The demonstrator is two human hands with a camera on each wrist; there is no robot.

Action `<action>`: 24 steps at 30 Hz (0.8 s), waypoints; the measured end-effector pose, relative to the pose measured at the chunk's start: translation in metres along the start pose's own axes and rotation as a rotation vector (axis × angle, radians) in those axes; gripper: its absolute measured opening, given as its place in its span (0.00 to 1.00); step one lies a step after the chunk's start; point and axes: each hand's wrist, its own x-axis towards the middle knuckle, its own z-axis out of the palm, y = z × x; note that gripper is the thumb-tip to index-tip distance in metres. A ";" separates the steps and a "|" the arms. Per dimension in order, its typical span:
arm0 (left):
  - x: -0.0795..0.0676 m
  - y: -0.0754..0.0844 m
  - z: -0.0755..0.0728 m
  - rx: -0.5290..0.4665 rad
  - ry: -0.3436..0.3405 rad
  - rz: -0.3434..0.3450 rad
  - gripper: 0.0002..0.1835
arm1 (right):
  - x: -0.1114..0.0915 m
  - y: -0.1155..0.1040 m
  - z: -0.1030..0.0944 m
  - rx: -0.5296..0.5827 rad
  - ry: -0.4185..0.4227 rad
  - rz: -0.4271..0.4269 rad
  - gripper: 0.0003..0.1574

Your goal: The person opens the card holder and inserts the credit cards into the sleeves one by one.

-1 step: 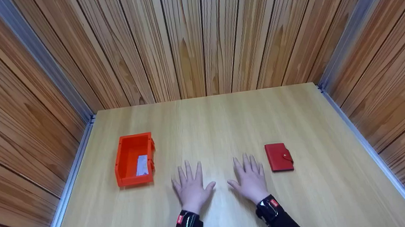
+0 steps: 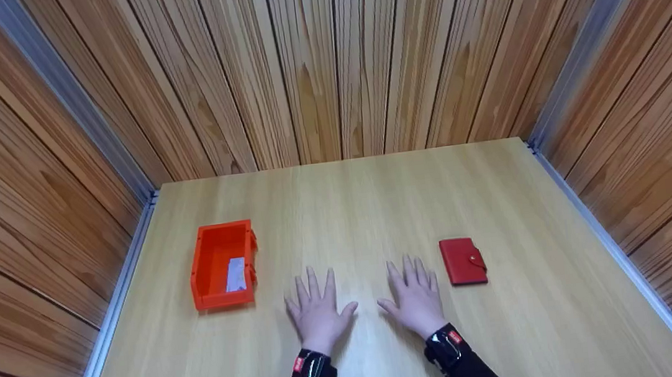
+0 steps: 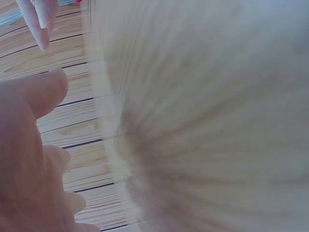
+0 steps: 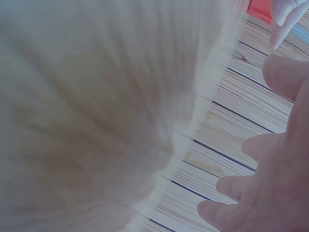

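My left hand (image 2: 317,318) is spread palm down over the table near its front middle, fingers straight and holding nothing. Beside it, my right hand (image 2: 416,305) lies likewise, fingers extended and thumb turned inward. To the right of the right hand sits a red notebook-like case (image 2: 463,261) with a snap strap on its right edge. An orange open-front bin (image 2: 201,284) stands left of the left hand, with a small pale label or paper (image 2: 236,274) inside. In the right wrist view a corner of the orange bin (image 4: 260,9) shows beyond the left fingertips.
A light wood table (image 2: 338,213) spreads beneath both hands. Wooden plank walls (image 2: 311,66) rise at the back and both sides, with metal rails (image 2: 117,305) along the table's side edges. Each wrist wears a black strap (image 2: 313,371).
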 end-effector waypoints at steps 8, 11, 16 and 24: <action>0.002 0.005 -0.001 -0.016 -0.015 -0.010 0.47 | 0.000 0.001 0.000 0.003 -0.008 0.000 0.52; 0.003 0.014 -0.001 -0.066 -0.025 -0.005 0.46 | 0.000 0.004 -0.003 0.010 -0.009 0.009 0.52; 0.005 0.038 0.004 -0.187 -0.041 0.044 0.44 | 0.001 0.018 -0.014 0.016 0.046 0.029 0.49; 0.010 0.085 0.013 -0.359 -0.044 0.152 0.40 | -0.001 0.059 -0.036 0.045 0.125 0.087 0.45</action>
